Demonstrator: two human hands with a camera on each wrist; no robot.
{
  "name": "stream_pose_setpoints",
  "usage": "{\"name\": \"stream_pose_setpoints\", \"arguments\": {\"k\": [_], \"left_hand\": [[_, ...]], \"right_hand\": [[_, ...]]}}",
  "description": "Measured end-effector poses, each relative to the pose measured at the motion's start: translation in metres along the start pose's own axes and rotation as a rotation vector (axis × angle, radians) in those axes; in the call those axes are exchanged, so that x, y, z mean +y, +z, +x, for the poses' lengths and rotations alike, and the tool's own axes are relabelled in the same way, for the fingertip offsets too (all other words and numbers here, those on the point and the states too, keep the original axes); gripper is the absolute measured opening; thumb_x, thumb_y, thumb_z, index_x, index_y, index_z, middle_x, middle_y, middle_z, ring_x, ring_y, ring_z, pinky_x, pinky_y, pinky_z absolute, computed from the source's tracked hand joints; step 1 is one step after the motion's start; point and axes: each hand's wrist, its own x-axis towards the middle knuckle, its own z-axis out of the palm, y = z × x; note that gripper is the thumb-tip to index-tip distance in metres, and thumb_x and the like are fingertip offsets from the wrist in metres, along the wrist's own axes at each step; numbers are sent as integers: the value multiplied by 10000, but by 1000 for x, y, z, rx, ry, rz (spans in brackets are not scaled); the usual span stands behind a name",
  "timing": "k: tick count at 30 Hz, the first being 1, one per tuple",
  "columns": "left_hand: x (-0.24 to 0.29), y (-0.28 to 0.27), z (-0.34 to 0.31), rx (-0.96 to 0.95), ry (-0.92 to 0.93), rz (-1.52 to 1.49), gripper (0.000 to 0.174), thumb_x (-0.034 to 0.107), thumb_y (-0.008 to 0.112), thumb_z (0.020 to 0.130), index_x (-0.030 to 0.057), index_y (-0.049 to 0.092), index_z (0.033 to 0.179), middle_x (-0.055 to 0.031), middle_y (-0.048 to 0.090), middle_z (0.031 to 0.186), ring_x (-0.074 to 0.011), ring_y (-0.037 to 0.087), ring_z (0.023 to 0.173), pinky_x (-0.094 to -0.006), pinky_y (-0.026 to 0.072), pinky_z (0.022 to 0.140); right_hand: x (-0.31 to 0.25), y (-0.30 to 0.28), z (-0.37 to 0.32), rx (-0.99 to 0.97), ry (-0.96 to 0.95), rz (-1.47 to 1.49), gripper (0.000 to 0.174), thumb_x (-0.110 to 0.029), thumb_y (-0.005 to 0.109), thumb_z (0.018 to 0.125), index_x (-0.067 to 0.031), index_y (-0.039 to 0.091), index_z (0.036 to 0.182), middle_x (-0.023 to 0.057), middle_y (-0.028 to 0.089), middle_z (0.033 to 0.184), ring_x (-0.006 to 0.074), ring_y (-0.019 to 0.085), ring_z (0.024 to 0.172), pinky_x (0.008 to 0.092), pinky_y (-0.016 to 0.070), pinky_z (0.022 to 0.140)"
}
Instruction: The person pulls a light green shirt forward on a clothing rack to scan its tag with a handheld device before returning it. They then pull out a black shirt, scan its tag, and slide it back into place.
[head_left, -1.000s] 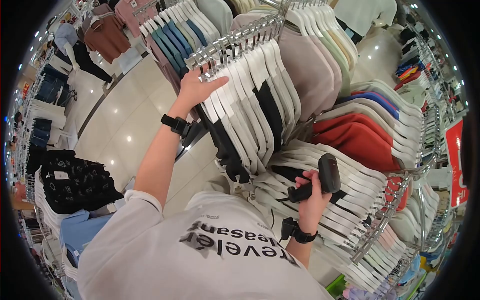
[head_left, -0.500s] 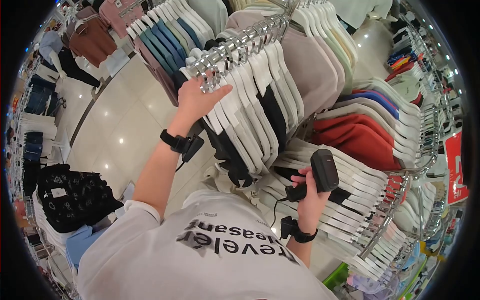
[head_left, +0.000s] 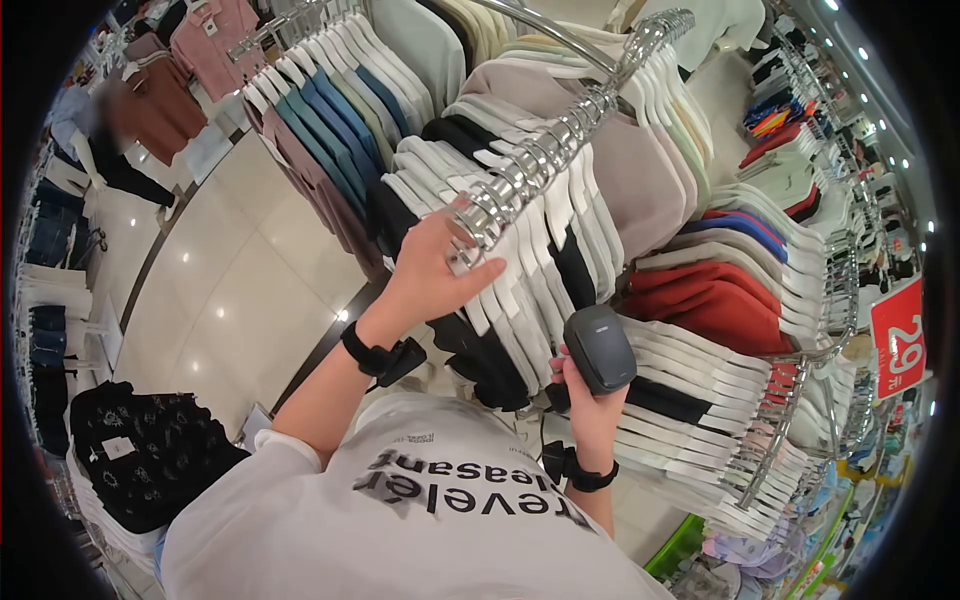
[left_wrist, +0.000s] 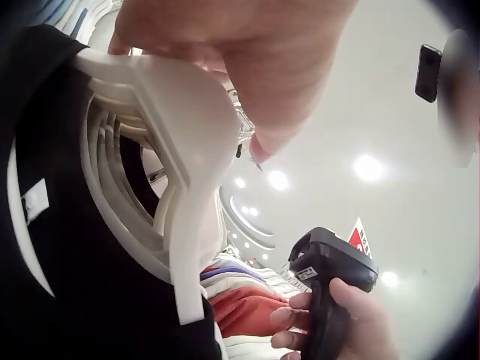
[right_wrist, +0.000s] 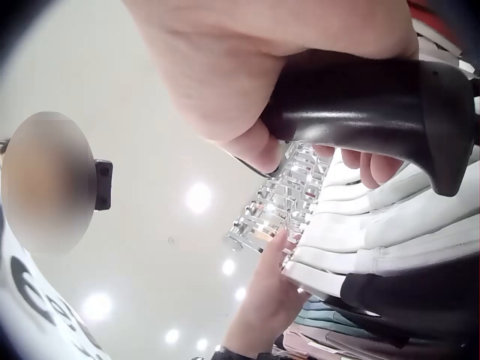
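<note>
My left hand point(head_left: 440, 262) grips the tops of white hangers point(left_wrist: 154, 112) near the front end of a chrome rail, its thumb lying across their upper edges. Black clothing point(head_left: 478, 362) hangs from the front hangers, with pale garments and another black piece behind. In my right hand point(head_left: 594, 405) is a dark barcode scanner point(head_left: 600, 350), held by its handle just right of the hung row. The left wrist view shows my right fingers wrapped round the scanner handle point(left_wrist: 324, 326). Seen from the right wrist, the scanner handle point(right_wrist: 352, 112) fills the palm.
Chrome rings point(head_left: 540, 165) line the rail above the hangers. Red garments point(head_left: 705, 300) and a second row of white hangers point(head_left: 690, 400) stand to the right. A red price sign point(head_left: 898, 338) is at far right. Pale tiled floor point(head_left: 240, 270) lies left, beside a black patterned garment point(head_left: 150, 455).
The view has shifted, and the rail and left hand now sit further right and lower. My right hand has brought the scanner left, closer to the hung row. The left hand keeps its grip.
</note>
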Motion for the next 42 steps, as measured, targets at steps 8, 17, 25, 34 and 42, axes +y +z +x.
{"name": "stream_pose_setpoints", "arguments": {"k": [8,17,25,34,42], "left_hand": [[-12,-28,6,-138,186,248,807,430,838,743,10,550,1369,-273,602,1350,-463,506,1347,-514,414,1081],[-4,0,25,-124,206,20,330,356,846,735,73,757,592,-231,666,1261,-441,522,1337,-515,425,1088],[-6,4,17,-144,165,215,157,279,780,816,129,803,855,-155,659,1331,-404,551,1334,-446,528,1004],[-8,6,14,-135,81,191,427,370,770,839,72,711,1139,-191,686,1189,-406,678,970,-472,549,816],[-8,4,16,-221,22,131,600,138,813,851,-2,582,1387,-131,634,1373,-211,614,1214,-322,469,1030]], "right_hand": [[14,28,4,38,-94,-151,295,17,662,953,42,624,1245,130,717,1079,205,730,914,294,600,683],[-3,48,-20,401,-30,-102,191,-12,716,929,33,669,1109,65,707,964,147,712,822,263,573,645],[-5,33,-50,566,-28,-109,170,-45,711,941,30,682,1091,73,712,963,152,711,811,281,574,642],[4,7,-69,580,-29,-70,184,-58,718,945,35,686,1100,78,722,965,158,717,800,277,580,656],[10,-22,-91,638,-56,-44,166,-54,717,945,37,689,1081,79,717,952,166,721,794,289,585,639]]}}
